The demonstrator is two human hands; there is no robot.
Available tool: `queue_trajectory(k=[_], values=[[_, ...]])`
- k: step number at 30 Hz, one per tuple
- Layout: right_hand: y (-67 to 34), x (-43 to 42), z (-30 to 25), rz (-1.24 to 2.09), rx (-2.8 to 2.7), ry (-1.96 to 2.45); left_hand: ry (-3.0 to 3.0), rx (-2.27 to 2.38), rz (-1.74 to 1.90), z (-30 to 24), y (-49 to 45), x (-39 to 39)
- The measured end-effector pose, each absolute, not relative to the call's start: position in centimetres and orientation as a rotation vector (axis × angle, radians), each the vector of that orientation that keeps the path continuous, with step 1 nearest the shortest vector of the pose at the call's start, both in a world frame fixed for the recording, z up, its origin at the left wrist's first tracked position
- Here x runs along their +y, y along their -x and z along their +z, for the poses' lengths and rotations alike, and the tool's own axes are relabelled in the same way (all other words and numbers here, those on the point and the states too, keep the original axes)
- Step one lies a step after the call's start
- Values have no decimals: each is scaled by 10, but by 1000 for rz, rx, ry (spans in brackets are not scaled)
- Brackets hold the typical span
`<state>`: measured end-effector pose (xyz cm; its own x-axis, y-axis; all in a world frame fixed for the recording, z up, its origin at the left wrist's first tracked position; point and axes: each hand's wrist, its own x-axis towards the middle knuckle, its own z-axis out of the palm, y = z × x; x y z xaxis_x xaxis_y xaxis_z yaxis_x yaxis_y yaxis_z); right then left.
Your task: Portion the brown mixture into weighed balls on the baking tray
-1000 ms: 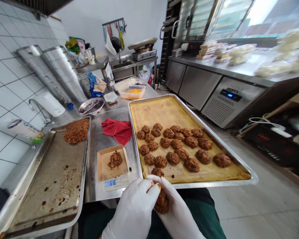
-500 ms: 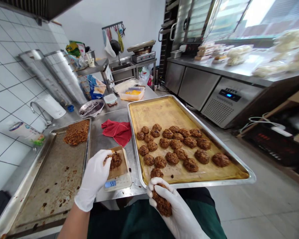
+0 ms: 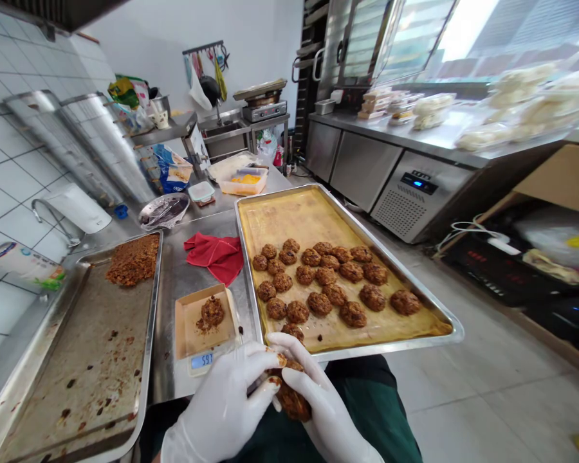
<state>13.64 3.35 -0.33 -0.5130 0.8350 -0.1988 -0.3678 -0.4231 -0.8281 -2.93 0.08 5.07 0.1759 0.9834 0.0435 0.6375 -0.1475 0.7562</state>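
Both my hands wear white gloves and meet at the bottom middle. My right hand cups a brown dough lump; my left hand pinches at the lump's top with thumb and fingers closed on it. Just beyond them, a steel tray lined with yellow paper holds several shaped dough rounds. A small scale carries a paper square with a little dough heap.
On the left lies a greasy steel tray with a dough mass at its far end. A red cloth lies between the trays. A steel bowl and plastic boxes stand behind. Steel counters line the right.
My left hand left the dough heap on the scale and came back to the lump in my right hand. The view shifted slightly right.
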Motion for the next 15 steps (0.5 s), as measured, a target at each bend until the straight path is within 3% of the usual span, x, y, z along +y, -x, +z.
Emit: queue_trajectory(k=[15], values=[[-132,32,-18,1782,-1225,701,-1807,1707,732,49,16,-5]])
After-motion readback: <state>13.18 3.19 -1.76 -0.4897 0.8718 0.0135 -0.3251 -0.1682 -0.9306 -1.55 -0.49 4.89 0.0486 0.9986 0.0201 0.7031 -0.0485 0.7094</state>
